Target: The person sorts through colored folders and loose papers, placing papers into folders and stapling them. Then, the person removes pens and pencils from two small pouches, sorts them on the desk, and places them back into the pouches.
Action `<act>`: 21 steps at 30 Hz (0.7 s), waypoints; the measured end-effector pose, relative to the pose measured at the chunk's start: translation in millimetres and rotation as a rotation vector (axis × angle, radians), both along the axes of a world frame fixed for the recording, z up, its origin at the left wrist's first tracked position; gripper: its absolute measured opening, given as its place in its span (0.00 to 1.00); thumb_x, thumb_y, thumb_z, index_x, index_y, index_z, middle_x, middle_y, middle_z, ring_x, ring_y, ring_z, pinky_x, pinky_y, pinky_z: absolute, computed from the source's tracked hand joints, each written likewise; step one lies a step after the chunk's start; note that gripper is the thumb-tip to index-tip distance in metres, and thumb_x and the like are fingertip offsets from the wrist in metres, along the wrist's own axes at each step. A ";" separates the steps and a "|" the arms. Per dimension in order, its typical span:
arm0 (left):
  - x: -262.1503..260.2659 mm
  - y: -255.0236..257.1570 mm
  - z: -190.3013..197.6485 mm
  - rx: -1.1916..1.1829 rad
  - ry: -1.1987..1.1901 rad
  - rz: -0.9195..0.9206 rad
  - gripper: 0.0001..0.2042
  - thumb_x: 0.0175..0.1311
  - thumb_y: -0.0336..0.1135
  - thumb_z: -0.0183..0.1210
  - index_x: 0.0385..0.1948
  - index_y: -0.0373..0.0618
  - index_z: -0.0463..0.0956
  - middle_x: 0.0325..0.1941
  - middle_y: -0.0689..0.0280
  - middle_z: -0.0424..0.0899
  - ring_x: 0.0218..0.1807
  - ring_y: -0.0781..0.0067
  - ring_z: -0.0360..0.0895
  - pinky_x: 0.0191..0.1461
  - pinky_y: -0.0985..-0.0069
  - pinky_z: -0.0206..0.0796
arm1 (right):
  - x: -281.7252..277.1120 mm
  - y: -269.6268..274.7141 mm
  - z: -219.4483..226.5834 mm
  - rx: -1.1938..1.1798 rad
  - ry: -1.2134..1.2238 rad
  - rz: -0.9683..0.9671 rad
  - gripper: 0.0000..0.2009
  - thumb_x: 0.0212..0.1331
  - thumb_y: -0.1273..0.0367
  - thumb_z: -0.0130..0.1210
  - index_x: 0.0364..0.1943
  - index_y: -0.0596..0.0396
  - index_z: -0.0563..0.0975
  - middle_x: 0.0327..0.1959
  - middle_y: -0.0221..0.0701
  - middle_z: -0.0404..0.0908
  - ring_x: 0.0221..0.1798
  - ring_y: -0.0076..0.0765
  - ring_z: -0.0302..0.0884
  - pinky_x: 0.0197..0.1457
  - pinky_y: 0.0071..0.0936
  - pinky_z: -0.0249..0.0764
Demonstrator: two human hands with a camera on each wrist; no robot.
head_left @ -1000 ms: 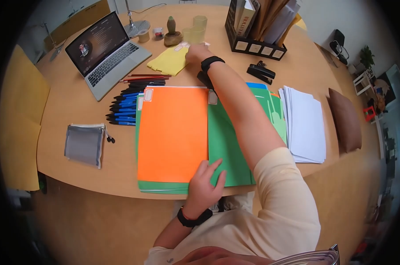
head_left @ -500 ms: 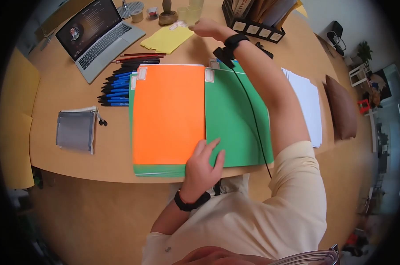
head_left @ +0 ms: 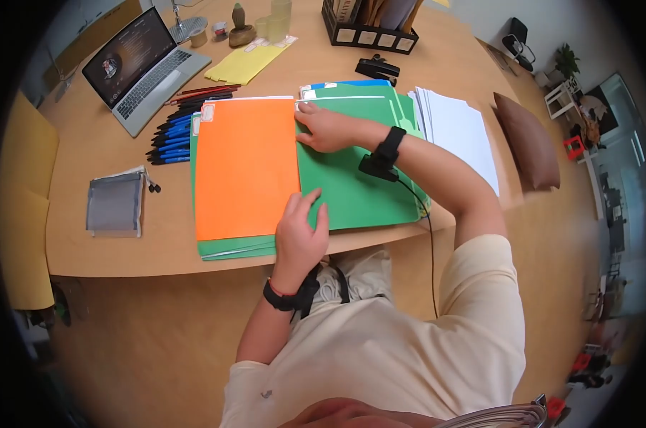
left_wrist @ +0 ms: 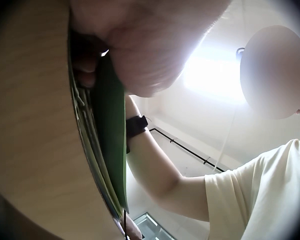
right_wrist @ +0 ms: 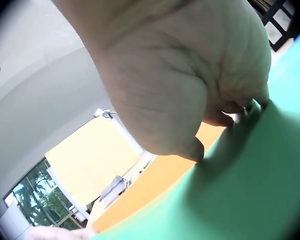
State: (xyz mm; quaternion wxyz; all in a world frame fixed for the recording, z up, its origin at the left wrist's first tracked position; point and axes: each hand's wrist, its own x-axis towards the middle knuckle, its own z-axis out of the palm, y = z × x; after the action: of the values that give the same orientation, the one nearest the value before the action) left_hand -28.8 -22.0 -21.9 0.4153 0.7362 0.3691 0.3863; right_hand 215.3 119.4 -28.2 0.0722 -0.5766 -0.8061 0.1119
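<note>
My right hand (head_left: pixel 330 130) rests on the upper left corner of the green folder (head_left: pixel 355 189), covering most of its label area. In the right wrist view its fingertips (right_wrist: pixel 195 150) touch the green cover. My left hand (head_left: pixel 300 235) lies at the front, fingers spread, where the orange folder (head_left: pixel 248 171) meets the green one. From the left wrist, the green folder (left_wrist: pixel 110 135) shows edge-on beside that hand. The orange folder, with a white label (head_left: pixel 207 113) at its top left, lies on more green folders.
Yellow sheets (head_left: pixel 248 65) with white labels lie behind the pens (head_left: pixel 173 139). A laptop (head_left: pixel 141 78) and mesh pouch (head_left: pixel 114 203) stand left. A stapler (head_left: pixel 377 68), file organizer (head_left: pixel 369 37), white papers (head_left: pixel 457 132) and brown cushion (head_left: pixel 528 139) are back and right.
My right hand has come back from the yellow sheets to the green folder's upper left corner. The left hand stays by the folders' front edge while the head view shifts.
</note>
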 end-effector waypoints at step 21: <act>-105.5 20.9 23.2 -0.295 -0.236 0.448 0.12 0.81 0.28 0.55 0.56 0.34 0.83 0.54 0.59 0.87 0.56 0.69 0.81 0.67 0.70 0.70 | 2.6 -287.1 23.7 0.378 0.074 -0.405 0.26 0.65 0.64 0.68 0.66 0.55 0.79 0.75 0.41 0.75 0.80 0.61 0.65 0.83 0.63 0.56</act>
State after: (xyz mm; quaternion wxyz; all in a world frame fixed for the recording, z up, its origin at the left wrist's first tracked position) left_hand -134.4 -1.2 1.3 0.4621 0.5180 0.5239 0.4936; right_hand 217.8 -167.7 -4.5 0.2289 -0.6976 -0.6780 -0.0363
